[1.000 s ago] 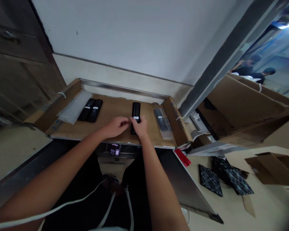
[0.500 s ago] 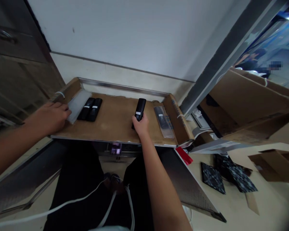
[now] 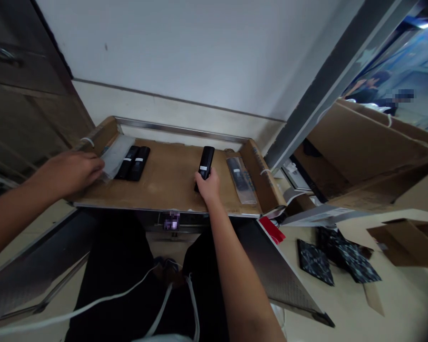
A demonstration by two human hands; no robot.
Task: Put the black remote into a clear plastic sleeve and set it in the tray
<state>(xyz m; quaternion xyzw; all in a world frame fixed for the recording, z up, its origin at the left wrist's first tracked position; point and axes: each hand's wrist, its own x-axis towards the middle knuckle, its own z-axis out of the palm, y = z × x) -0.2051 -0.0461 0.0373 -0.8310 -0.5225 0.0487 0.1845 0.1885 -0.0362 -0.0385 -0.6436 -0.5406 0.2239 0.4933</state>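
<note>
My right hand (image 3: 209, 186) gripped a black remote (image 3: 206, 161); my left hand (image 3: 71, 173), fingers curled, touched a clear plastic sleeve (image 3: 117, 153), grip unclear.

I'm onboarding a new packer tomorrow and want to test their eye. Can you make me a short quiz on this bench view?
1. What does the right hand hold? A) a black remote B) a red card C) a white cable
2. True or false: the left hand rests on the pair of black remotes.
3. Fill in: the remote already in a clear bag lies to the ___ of the held one.

Key:
1. A.
2. False: it touches the clear bags beside that pair.
3. right.
</note>
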